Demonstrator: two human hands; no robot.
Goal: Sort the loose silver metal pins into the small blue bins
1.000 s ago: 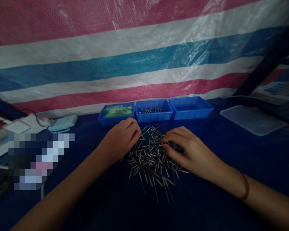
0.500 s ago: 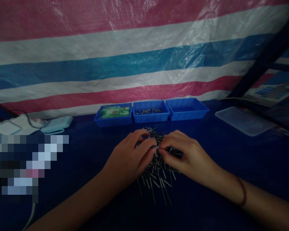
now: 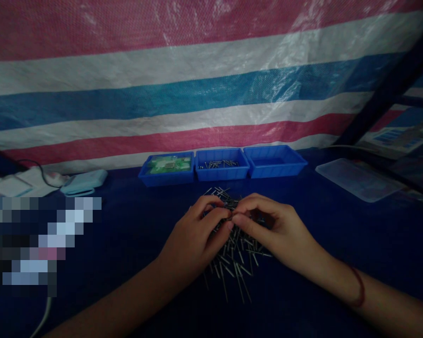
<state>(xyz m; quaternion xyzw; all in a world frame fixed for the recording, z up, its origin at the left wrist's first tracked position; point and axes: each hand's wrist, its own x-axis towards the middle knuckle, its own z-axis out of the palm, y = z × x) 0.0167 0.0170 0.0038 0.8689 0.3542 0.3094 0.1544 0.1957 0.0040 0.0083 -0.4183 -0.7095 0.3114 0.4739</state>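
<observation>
A loose heap of blind rivets [image 3: 238,267], thin metal pins with thicker light ends, lies on the dark blue tabletop in front of me. Over the heap, my left hand [image 3: 193,230] is closed in a pinch, thumb and forefinger together. Opposite it, my right hand [image 3: 277,223] pinches too, its thumb and forefinger touching the left fingertips. Between them the fingertips hold a slim metal piece that looks like one of the rivets, mostly hidden by the fingers. The hands also cover part of the heap.
Behind the heap stand three blue trays in a row: the left tray [image 3: 166,178] holds green-and-clear packets, the middle tray [image 3: 222,174] some metal pins, the right tray [image 3: 277,170] nothing visible. A translucent lid [image 3: 361,179] lies right; a light-blue case [image 3: 84,182] left.
My right fingertips have closed in against the left ones, covering the thin piece seen between them before. Both hands have shifted slightly, uncovering more rivets on the heap's right side.
</observation>
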